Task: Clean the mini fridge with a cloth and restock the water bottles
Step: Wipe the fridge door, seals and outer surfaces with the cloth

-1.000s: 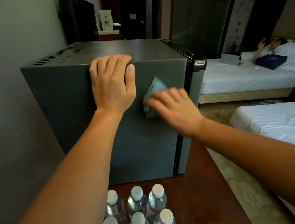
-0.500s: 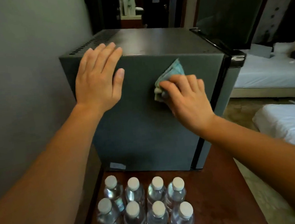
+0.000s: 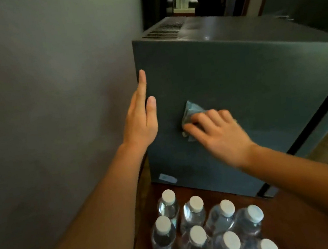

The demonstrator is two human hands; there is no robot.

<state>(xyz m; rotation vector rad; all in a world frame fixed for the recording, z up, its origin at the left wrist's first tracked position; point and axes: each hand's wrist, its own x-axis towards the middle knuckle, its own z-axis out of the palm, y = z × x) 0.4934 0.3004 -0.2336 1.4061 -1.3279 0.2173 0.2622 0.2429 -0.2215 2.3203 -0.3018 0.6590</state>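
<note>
Wipe step in hand: your right grip (image 3: 219, 132) clamps the cloth (image 3: 190, 110) against the near side of the mini fridge (image 3: 235, 74), left grip (image 3: 140, 123) flat, fingers straight, at its left edge; next wipe the rest, then load the water bottles (image 3: 195, 221) off the tabletop (image 3: 294, 220).

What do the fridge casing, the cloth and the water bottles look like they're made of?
The mini fridge is probably painted sheet metal: matte dark grey, with vent slots cut in the top. The cloth is soft fabric, pale blue-green, bunched in folds. The water bottles are clear plastic with see-through walls; the white caps are likely plastic too.
</note>
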